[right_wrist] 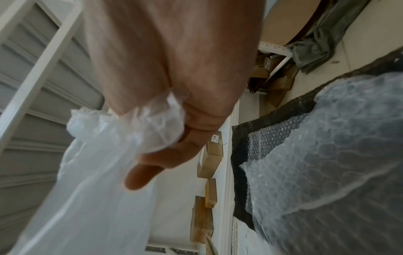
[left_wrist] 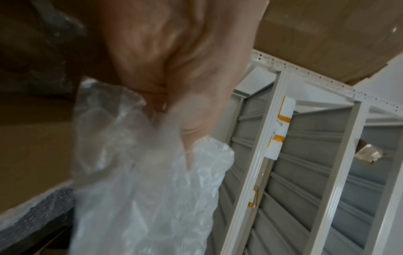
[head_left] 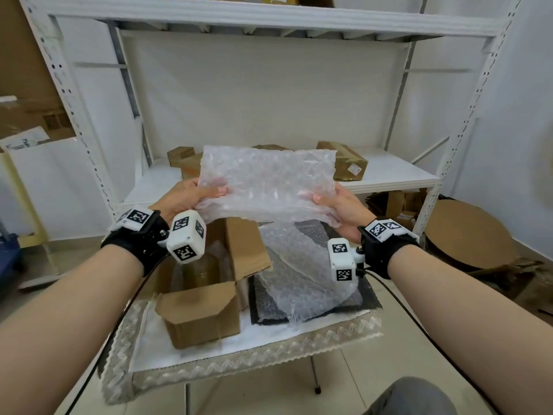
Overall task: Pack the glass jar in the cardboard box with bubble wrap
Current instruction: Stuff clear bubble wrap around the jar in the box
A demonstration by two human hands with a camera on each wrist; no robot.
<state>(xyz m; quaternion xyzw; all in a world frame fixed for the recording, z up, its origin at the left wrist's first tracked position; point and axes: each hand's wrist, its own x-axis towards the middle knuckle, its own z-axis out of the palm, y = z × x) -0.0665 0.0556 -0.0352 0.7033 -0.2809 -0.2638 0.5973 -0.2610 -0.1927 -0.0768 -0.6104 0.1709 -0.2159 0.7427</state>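
Bubble wrap [head_left: 267, 187], a clear, crinkled sheet of small air cells, is held spread in the air above the cardboard box [head_left: 203, 307] on the counter [head_left: 260, 348]; the left hand [head_left: 191, 199] and right hand [head_left: 338, 208] each pinch a side edge, thumb on top. By its look it is very light, limp and springy, so a grip at the edges or corners suits it best. Glass jar [head_left: 203, 269], seen only dimly inside the open box, is judged hard, smooth and fragile; more wrap [head_left: 302, 283] lies beside the box.
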